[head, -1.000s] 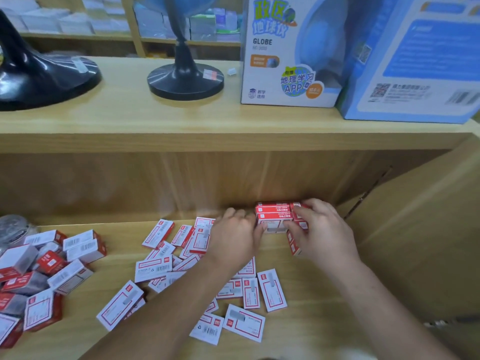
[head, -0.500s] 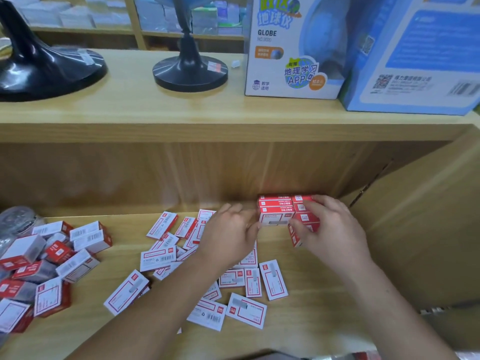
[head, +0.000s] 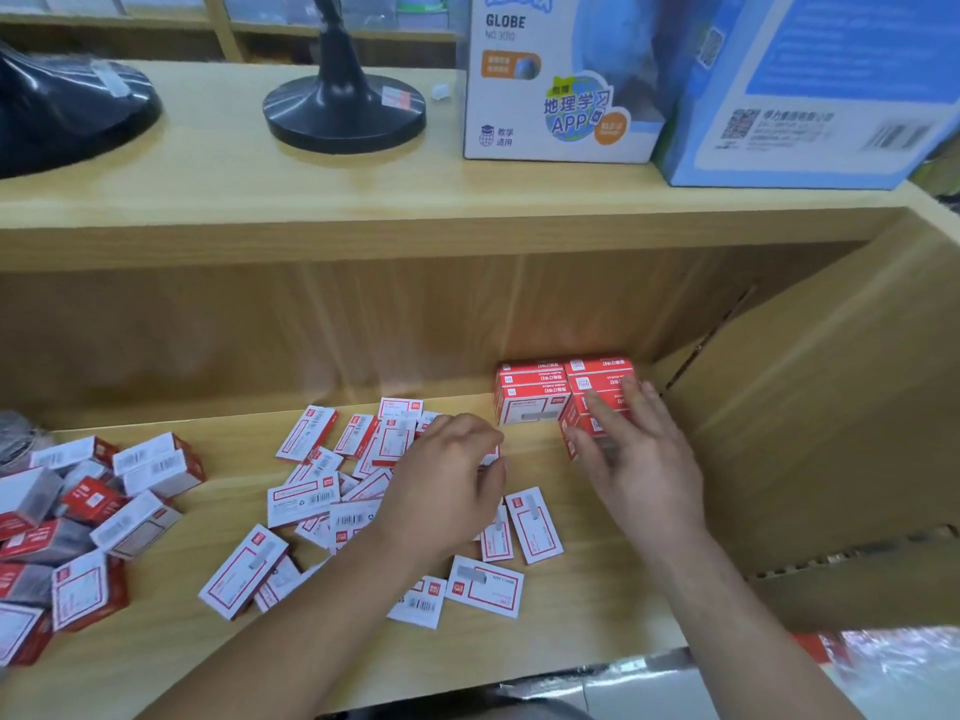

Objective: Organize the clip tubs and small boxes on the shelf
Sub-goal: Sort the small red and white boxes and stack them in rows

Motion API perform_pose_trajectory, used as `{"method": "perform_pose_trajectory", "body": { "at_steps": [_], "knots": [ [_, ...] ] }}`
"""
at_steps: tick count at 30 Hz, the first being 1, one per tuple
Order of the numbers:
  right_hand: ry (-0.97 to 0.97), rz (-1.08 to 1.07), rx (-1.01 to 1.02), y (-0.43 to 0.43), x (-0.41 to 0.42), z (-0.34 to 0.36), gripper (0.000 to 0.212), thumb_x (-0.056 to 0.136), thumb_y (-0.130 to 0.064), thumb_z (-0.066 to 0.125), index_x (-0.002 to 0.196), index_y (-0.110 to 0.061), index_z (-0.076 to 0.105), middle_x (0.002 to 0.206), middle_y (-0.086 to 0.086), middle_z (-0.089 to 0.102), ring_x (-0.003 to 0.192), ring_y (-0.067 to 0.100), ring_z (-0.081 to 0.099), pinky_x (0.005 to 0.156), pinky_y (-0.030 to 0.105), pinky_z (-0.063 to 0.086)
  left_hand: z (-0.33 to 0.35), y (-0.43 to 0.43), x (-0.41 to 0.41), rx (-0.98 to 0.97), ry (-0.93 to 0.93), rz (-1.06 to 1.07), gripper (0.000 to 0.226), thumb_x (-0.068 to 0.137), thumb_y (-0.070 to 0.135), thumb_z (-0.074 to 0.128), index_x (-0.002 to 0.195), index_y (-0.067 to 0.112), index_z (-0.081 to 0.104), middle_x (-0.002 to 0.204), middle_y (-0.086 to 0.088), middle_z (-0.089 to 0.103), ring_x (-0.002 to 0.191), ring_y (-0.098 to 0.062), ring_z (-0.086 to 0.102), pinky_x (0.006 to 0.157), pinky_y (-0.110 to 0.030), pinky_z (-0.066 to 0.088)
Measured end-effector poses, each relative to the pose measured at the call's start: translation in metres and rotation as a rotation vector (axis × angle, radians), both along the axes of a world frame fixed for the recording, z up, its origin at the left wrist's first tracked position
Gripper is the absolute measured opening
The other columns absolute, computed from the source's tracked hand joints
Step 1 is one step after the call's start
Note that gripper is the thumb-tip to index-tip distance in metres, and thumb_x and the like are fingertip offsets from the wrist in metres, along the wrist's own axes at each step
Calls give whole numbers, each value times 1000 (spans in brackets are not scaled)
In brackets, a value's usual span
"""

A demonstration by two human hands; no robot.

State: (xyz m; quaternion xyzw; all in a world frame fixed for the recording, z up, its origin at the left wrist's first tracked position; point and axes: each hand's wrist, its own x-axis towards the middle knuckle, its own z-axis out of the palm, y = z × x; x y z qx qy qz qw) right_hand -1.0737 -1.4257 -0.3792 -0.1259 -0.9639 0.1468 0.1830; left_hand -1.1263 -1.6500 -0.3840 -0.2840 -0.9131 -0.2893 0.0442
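- right grip [head: 640, 462]: centre-right of frame, fingers [head: 605, 414] straight and spread, flat against the front of the stacked red boxes [head: 535, 394]; nothing pinched or wrapped.
- left grip [head: 448, 478]: centre of frame, knuckles up, fingers curled down over the loose boxes [head: 306, 500]. A white edge shows at the fingertips; cannot tell if it holds a box.
- The two grips are near each other, not touching.
- stacked red boxes: right of centre, at the back of the lower shelf [head: 156, 662], against the back wall. Two side-by-side columns; the right grip covers the lower front of the right column.
- loose boxes: small white-and-red boxes, lying flat and overlapping in the middle of the lower shelf, under and around the left grip and forearm.
- box heap [head: 98, 517]: lower left of frame, same kind of boxes piled at mixed angles, apart from the loose ones.
- cardboard flap [head: 831, 439]: right of frame, beside the stack.
- upper shelf [head: 249, 194]: two black stand bases [head: 344, 114] in the upper left and upper centre, a white box [head: 561, 96] marked GLOBE in the upper centre, and a blue box [head: 810, 90] touching it in the upper right.
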Motion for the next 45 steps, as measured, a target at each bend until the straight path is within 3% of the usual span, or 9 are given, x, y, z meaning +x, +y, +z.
{"method": "perform_pose_trajectory", "body": {
  "at_steps": [3, 6, 8, 12, 16, 29, 34, 37, 45],
  "knots": [
    [62, 78, 3, -5, 6, 12, 47, 91, -48, 63, 130, -21, 67, 148, 13, 52, 143, 32, 41, 112, 52, 40, 5, -19, 6, 24, -9, -4, 27, 92, 29, 63, 113, 17, 74, 115, 3, 70, 109, -21, 62, 91, -38, 54],
    [152, 176, -61, -27, 26, 27, 27, 90, -28, 71, 112, -14, 74, 121, 5, 66, 115, 29, 60, 93, 47, 52, 10, -52, 22, 51, -4, 39, 27, 91, 27, 65, 114, 19, 74, 119, 4, 69, 112, -20, 62, 94, -35, 53],
    [57, 228, -193, -49, 45, 26, 24, 88, -36, 69, 106, -20, 74, 115, -3, 66, 109, 21, 61, 89, 41, 53, 10, -78, 39, 47, 10, 100, 28, 89, 29, 68, 114, 19, 75, 123, 4, 68, 115, -20, 61, 95, -35, 52],
    [-115, 333, -254, -88, 71, -15, 62, 78, -64, 64, 129, -27, 66, 147, 12, 50, 139, 36, 45, 107, 47, 46, -5, -120, 88, -3, 46, 102, 41, 82, 42, 76, 116, 18, 75, 139, -2, 60, 131, -28, 54, 106, -47, 45],
    [-183, 352, -95, -109, 79, -43, 63, 83, -63, 57, 139, -34, 58, 157, 18, 38, 146, 49, 28, 109, 66, 37, -31, -135, 114, -165, 46, 78, 62, 84, 52, 75, 137, 23, 63, 164, 0, 34, 151, -34, 30, 116, -62, 29],
    [-121, 279, -97, -129, 51, -43, 58, 80, -70, 55, 124, -34, 71, 150, 16, 49, 138, 51, 40, 107, 60, 43, -31, -141, 81, -155, 92, 155, 46, 94, 46, 63, 135, 28, 59, 162, 2, 36, 150, -27, 33, 116, -59, 32],
    [3, 296, -257, -127, 51, -27, 55, 82, -62, 61, 117, -21, 75, 144, 11, 55, 138, 38, 46, 104, 55, 47, -28, -153, 97, 41, 112, 232, 45, 88, 27, 76, 130, 14, 65, 153, -9, 48, 142, -32, 45, 112, -57, 38],
    [35, 426, -249, -141, 47, -11, 45, 85, -53, 63, 109, -17, 77, 131, 2, 63, 124, 24, 59, 98, 40, 51, -25, -178, 101, 39, 136, 305, 42, 86, 26, 78, 123, 10, 70, 145, -12, 55, 137, -35, 49, 108, -56, 41],
    [-182, 522, -32, -180, 36, -19, 55, 63, -42, 89, 112, -22, 74, 106, -4, 63, 99, 27, 62, 77, 41, 57, -29, -210, 109, 72, -41, 384, 51, 89, 40, 70, 135, 19, 63, 153, -2, 44, 136, -26, 48, 107, -43, 46]
  ]
}}
